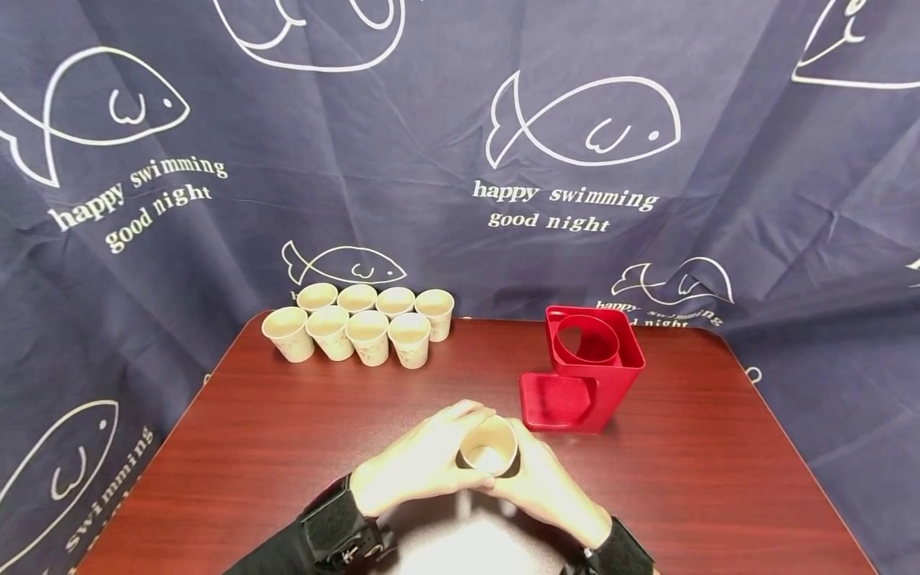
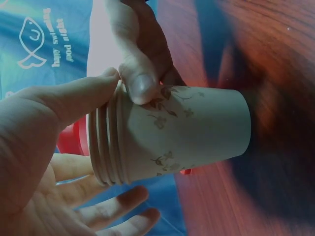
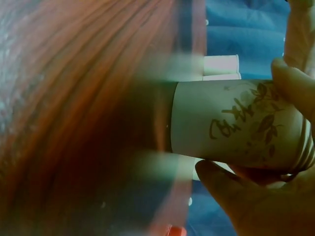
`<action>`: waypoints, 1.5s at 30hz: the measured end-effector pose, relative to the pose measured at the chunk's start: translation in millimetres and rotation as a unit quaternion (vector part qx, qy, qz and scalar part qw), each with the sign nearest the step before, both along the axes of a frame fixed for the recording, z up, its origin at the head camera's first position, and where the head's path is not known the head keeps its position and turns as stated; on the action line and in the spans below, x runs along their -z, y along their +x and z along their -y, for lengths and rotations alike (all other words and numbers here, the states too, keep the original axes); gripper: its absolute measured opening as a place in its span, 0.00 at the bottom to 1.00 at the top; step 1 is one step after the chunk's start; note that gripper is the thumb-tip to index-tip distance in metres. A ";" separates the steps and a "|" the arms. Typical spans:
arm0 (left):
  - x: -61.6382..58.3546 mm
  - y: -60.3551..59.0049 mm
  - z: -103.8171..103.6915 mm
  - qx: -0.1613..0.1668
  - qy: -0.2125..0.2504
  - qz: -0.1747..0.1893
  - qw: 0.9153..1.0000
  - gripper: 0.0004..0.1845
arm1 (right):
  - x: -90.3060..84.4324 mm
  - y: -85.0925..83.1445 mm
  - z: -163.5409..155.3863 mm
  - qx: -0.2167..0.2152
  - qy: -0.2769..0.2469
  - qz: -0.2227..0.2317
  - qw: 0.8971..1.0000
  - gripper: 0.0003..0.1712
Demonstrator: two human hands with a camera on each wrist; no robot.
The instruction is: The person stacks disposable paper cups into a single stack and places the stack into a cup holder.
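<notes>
Both hands' fingers (image 2: pixel 140 81) grip cups (image 1: pixel 489 447) | head: 1 rim | left wrist: 4 nested rims

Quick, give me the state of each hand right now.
Left hand: grips the stack of paper cups near its rim.
Right hand: grips the same stack from the other side.

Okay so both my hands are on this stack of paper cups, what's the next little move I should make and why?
Probably lift the stack of paper cups toward the red holder. Several nested rims show in the left wrist view, both the left hand and the right hand grip it, and the holder's round opening stands empty just beyond, on the right side.
</notes>
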State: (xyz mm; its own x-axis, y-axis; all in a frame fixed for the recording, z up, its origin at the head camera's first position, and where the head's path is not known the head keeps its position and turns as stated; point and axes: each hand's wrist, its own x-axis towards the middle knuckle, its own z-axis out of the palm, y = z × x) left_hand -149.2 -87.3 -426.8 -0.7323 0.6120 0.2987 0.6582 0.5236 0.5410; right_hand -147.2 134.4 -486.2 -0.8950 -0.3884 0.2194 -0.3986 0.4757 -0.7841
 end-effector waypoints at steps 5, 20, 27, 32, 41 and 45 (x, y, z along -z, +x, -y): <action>0.2 -0.1 -0.5 -0.005 -0.006 0.001 1.000 0.39 | -0.9 -0.5 0.4 0.003 0.009 -0.014 1.000 0.37; -5.7 3.3 31.1 -0.053 -0.081 -0.014 0.995 0.52 | -3.6 -2.0 3.3 0.009 -0.012 0.030 0.999 0.40; -17.5 4.2 60.9 -0.095 -0.093 -0.054 0.990 0.51 | -3.5 -0.2 4.0 0.011 -0.015 0.026 0.999 0.41; -27.3 3.2 81.8 -0.124 -0.083 -0.079 0.986 0.50 | -3.3 0.3 4.5 0.010 -0.019 0.028 0.999 0.40; -45.9 -8.5 116.7 -0.168 -0.067 -0.127 0.975 0.53 | -4.1 0.7 5.1 0.006 -0.023 0.033 0.999 0.40; -53.6 -11.3 128.2 -0.179 -0.067 -0.158 0.969 0.53 | -4.4 0.7 5.1 0.010 -0.022 0.037 0.999 0.40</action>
